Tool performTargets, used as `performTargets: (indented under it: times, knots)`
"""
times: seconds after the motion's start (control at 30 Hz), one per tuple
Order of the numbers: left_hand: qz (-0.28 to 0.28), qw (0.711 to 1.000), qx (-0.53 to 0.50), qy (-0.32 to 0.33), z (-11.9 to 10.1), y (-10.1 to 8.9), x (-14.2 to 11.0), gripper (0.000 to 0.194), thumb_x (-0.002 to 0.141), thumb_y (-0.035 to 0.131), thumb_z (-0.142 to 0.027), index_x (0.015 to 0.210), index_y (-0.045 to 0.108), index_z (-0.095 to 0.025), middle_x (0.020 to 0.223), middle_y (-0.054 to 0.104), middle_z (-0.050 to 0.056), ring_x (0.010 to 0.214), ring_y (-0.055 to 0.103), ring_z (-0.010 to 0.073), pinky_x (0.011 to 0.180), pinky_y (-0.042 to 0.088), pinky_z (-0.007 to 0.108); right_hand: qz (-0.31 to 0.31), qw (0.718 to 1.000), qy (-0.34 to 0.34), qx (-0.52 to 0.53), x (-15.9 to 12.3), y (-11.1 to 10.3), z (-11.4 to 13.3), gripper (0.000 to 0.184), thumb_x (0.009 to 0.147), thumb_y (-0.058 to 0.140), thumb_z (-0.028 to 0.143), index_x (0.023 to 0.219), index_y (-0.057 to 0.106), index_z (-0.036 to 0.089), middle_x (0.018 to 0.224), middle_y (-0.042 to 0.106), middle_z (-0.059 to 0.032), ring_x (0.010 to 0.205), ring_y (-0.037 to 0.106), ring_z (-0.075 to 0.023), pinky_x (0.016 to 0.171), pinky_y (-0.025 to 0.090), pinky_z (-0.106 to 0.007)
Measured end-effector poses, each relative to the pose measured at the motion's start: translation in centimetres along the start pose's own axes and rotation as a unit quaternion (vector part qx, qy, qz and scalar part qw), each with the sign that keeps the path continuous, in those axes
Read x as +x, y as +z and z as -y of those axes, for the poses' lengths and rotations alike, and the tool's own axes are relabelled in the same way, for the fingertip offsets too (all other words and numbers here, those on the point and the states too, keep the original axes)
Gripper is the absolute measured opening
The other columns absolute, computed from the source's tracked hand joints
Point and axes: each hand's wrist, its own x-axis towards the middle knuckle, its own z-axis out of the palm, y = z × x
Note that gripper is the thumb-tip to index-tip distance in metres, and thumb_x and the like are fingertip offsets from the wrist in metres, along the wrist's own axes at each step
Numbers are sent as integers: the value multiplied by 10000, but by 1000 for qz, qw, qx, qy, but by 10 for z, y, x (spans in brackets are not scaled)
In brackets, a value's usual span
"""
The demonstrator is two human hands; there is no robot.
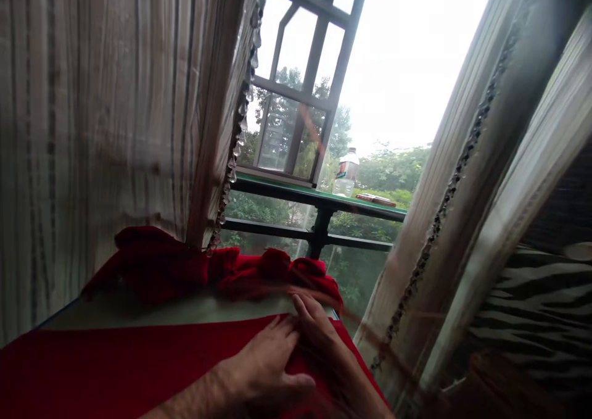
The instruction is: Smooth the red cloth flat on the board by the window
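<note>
A red cloth (139, 363) lies spread flat over a pale surface (185, 311), its far edge nearly straight. My left hand (272, 354) rests palm down on this cloth, fingers stretched forward and thumb apart. Just to its right, close to the cloth's far right corner, is my right hand (319, 326). Its fingers point forward and look extended, though slightly smeared, and its palm is hidden. Neither hand visibly holds anything. Beyond them a bunched red cloth (272, 271) is heaped along the far edge of the surface.
A striped curtain (115, 110) with a beaded edge hangs at the left, and another curtain (425, 221) at the right. Behind stands an open window frame (319, 21). A plastic bottle (346, 172) and a small flat object (375, 200) sit on the ledge. Zebra-patterned fabric (531, 308) is at far right.
</note>
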Motion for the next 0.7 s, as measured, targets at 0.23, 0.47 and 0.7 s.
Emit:
performTargets:
  times: [0.23,0.47,0.7]
  knots:
    - [105,993,61,-12,-19,-7,8,1099,950,784,-712,1793,317,-185,1838,290,209,1711,190,470,1387,99,696,52,998,-31,4,4,4,-3,601,1106,448,667,1316,809,235,1427,778,-166,1390,712,-335,1206,548,-488]
    - [96,981,167,-25,0,39,-8,1064,956,810,-596,1798,291,-206,1836,239,168,1695,229,476,1402,145,661,84,996,-31,-6,3,3,5,523,1156,451,573,1265,783,184,1420,784,-157,1403,697,-313,1213,530,-558]
    - [37,978,206,17,22,74,-26,929,1103,683,-367,1722,2,-498,1792,315,-31,1618,445,417,1304,486,589,103,994,-28,-29,1,-2,15,410,1147,524,470,1304,774,185,1451,779,-141,1400,704,-302,1207,541,-525]
